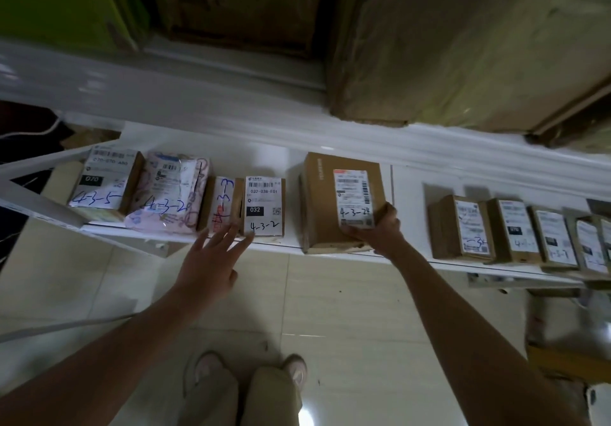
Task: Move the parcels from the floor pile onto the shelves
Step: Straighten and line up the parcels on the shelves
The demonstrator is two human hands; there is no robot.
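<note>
Cardboard parcel (342, 202) standing on white shelf (330, 255), front edge overhanging; we are pinching its lower right corner with right hand (377, 230). Left hand (211, 260) spread, fingertips touching neighbouring small box (264, 207). Pushing fully back seems wise.

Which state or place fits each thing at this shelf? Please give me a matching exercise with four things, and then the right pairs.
Things
1. left hand
2. right hand
3. pink parcel
4. box labelled 032

States and places
A. grips the big brown box at its lower corner
B. stands directly right of the box marked 4-3-5
C. fingers straight and spread
D. nearest parcel left of the big brown box

Pairs: 1-C, 2-A, 3-B, 4-D
</note>
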